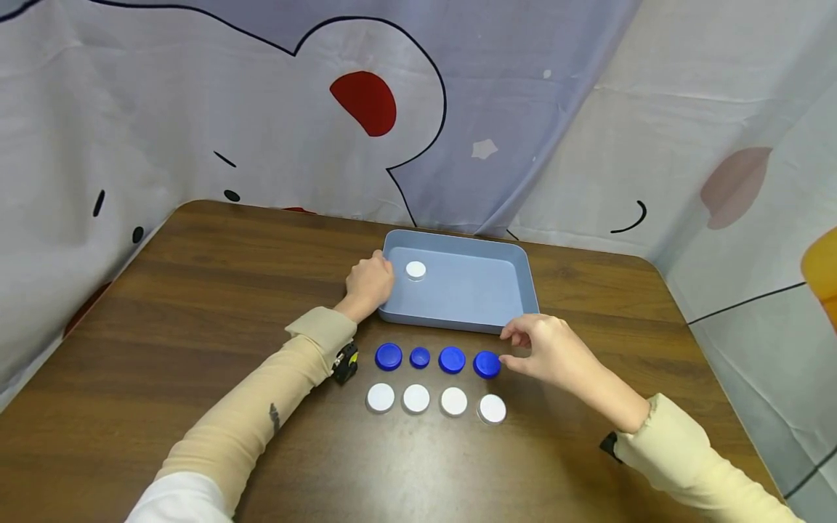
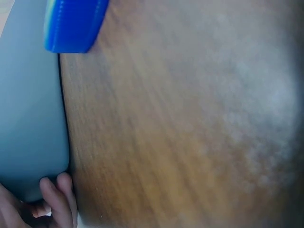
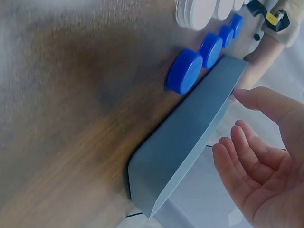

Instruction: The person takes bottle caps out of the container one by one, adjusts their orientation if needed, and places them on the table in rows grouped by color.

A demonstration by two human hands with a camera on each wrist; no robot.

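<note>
A shallow grey-blue tray (image 1: 467, 287) lies on the table with one white bottle cap (image 1: 415, 271) inside, near its left end. My left hand (image 1: 370, 285) holds the tray's left side, its fingers (image 2: 59, 199) curled at the corner in the left wrist view. Over the tray's front right corner hovers my right hand (image 1: 549, 349), thumb and fingers apart, with nothing between them. Its thumb is close to the rightmost blue cap (image 1: 487, 365). That cap ends a row of several blue caps (image 1: 452, 359) in front of the tray. Nearer to me runs a row of several white caps (image 1: 416, 399).
The brown wooden table (image 1: 216, 290) carries everything. A patterned curtain (image 1: 261, 109) hangs along its back and right side. At the far right edge of the head view a yellow shape (image 1: 822, 276) shows, its kind unclear.
</note>
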